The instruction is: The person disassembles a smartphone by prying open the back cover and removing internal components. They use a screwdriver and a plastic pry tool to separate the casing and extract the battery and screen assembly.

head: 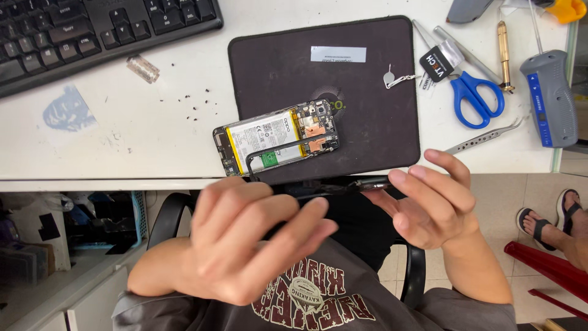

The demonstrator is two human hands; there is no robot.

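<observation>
Black keyboard (92, 30), far left, lying along back edge of desk (153, 122); small clear ribbed bit (143, 68) just beside its front edge, dark crumbs (196, 104) scattered nearby.

Opened phone body (277, 136), back off, white battery + boards showing, lying w/ long axis running left-right, slightly tilted up toward right; straddling left front edge of dark work mat (343, 79), overhanging onto bare desk. Sitting just beyond both hands, nearer to left hand.

Left hand (245, 242), below desk edge over lap, back facing camera, fingers curling around left end of thin dark panel (343, 186); closing on it, grip detail hidden behind knuckles.

Thin dark panel, seen edge-on, long axis running left-right, spanning between both hands, hovering just in front of desk edge, apart from phone body.

Right hand (432, 205), fingers half-spread, fingertips pinching right end of panel; thumb side hidden, so exact hold hard to tell.

Further right on desk: small sim-tray pin (398, 78) on mat; blue-handled scissors (474, 92); brass-handled driver (503, 55); metal tweezers (484, 138) lying near front edge, closest tool to right hand; grey-blue powered driver (550, 98) at far right.

Sandalled feet (551, 220) of another person on floor, lower right, well apart.
</observation>
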